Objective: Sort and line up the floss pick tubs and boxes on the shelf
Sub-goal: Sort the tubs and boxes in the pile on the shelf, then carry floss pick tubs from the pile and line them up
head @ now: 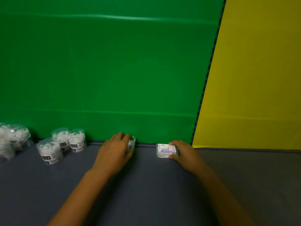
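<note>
Floss pick tubs at the far left edge are blurred and cut off by the frame. Right of them, three clear tubs stand close together near the green back panel. At lower centre the left hand curls round a small clear tub, mostly hidden behind its fingers. Further right, the right hand grips the right end of a flat floss pick box lying on the shelf.

Two bare forearms, hands ungloved; no sleeves, no jewellery visible
</note>
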Tool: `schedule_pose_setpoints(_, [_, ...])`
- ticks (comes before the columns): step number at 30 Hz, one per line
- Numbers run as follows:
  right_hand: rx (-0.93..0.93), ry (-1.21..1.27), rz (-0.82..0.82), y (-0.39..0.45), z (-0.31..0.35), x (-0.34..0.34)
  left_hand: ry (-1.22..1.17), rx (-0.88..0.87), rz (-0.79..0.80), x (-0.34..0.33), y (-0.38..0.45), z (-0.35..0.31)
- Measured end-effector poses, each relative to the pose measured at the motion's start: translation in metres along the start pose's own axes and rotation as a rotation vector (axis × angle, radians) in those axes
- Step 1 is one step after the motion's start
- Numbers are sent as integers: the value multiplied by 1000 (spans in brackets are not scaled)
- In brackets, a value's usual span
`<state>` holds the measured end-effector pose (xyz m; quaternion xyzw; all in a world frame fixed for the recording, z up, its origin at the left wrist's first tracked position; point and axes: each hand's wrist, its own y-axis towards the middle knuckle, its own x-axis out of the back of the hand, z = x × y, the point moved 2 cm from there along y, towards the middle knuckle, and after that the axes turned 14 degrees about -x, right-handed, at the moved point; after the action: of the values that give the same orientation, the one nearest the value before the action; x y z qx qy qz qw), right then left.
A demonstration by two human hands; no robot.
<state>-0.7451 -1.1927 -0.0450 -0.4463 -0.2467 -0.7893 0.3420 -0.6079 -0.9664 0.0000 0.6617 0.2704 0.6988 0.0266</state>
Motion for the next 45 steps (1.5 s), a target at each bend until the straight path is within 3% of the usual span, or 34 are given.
schedule_pose_setpoints(7, [31, -38, -1, 1, -3, -2, 26, 38, 20, -1, -7, 4])
schedule_pose_setpoints(15, [149, -236, -198, -20, 52, 13, 58, 78, 9, 18, -28, 13])
schedule_pose_setpoints(25, [288, -259, -291, -63, 167, -8, 140, 190, -35, 70, -111, 61])
schedule_pose_setpoints(45, [682, -107, -124, -208, 458, -137, 272, 553, -87, 218, -412, 187])
